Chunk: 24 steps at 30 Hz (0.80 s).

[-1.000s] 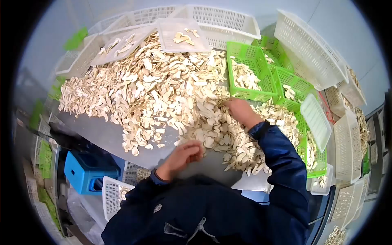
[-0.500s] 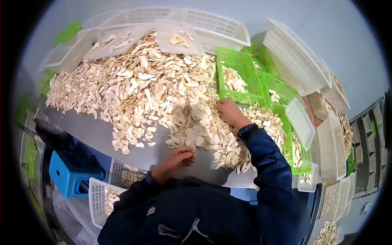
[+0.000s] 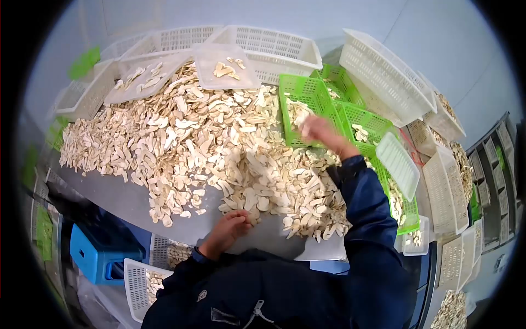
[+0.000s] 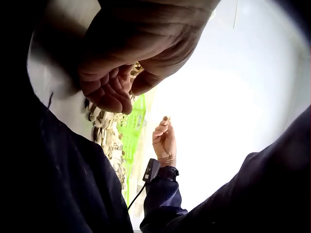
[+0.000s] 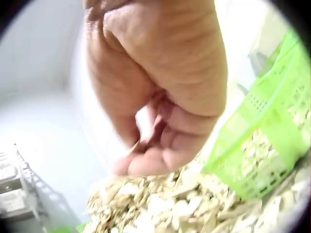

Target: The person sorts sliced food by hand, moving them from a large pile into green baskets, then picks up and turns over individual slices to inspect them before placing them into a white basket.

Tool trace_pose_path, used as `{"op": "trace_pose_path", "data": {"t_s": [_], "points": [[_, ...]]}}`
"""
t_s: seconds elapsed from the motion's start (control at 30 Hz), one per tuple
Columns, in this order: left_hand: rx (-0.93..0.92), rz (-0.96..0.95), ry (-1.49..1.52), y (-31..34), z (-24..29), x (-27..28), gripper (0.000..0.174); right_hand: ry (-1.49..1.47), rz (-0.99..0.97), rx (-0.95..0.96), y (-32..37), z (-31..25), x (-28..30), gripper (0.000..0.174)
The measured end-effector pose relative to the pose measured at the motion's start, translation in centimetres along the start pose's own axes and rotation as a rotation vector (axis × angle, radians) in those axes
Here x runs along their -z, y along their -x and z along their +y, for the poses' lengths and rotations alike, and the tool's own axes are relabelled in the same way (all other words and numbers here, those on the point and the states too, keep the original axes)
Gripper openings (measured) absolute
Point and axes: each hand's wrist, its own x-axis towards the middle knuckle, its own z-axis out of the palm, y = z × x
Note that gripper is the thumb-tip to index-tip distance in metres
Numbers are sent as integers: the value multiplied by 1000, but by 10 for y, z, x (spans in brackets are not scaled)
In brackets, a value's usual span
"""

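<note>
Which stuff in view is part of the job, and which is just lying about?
Likely the job:
- heap of pale slices on the table
- right hand, pinching a small pale piece
- left hand, by the heap's near edge
- green basket, slices inside

Apparently just about:
- blue stool
- grey rack, far right

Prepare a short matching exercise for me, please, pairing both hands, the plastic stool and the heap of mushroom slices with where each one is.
Column one:
1. right hand
2. heap of mushroom slices
3. plastic stool
4. left hand

Column two:
A. off the table, on the left in the head view
B. at the heap's near edge
C. by the near wall of a green mesh basket
D. spread over the table

Pairs: 1-C, 2-D, 3-A, 4-B
</note>
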Motion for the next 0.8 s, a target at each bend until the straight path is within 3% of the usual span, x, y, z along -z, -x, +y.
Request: {"op": "trace_pose_path", "data": {"t_s": [0.07, 0.17, 0.2, 0.23, 0.3, 0.33, 0.37, 0.4, 0.53, 0.57, 0.7, 0.8], "points": [[-3, -4, 21, 0, -2, 1, 17, -611, 385, 27, -14, 22, 38, 25], [-9, 55, 2, 3, 0, -2, 18, -711, 424, -160, -2, 8, 25, 27], [-16, 49, 9, 4, 2, -3, 18, -506, 394, -113, 21, -27, -7, 30], [-21, 46, 20, 4, 2, -3, 18, -300, 200, -134, 38, -41, -24, 36], [-28, 44, 28, 2, 0, -3, 19, 23, -133, -3, 74, -44, -57, 45], [-30, 47, 22, 0, -1, 0, 19, 271, -214, 77, 96, -53, -75, 37], [-30, 55, 16, 0, -2, 2, 20, 358, -336, 195, 113, -64, -86, 37], [-35, 54, 13, 0, -3, 3, 22, 346, -367, 170, 131, -61, -97, 36], [-31, 50, 37, 4, -2, 7, 21, -127, -73, -246, 177, -37, -152, 35], [-31, 37, 47, 4, -1, 7, 20, -51, -59, -298, 186, -26, -164, 34], [-63, -20, 28, 3, -2, 6, 21, 91, -284, -184, 214, 2, -188, 31], [-75, 44, 18, 3, -4, 8, 21, -41, -97, -282, 215, 9, -197, 31]]}}
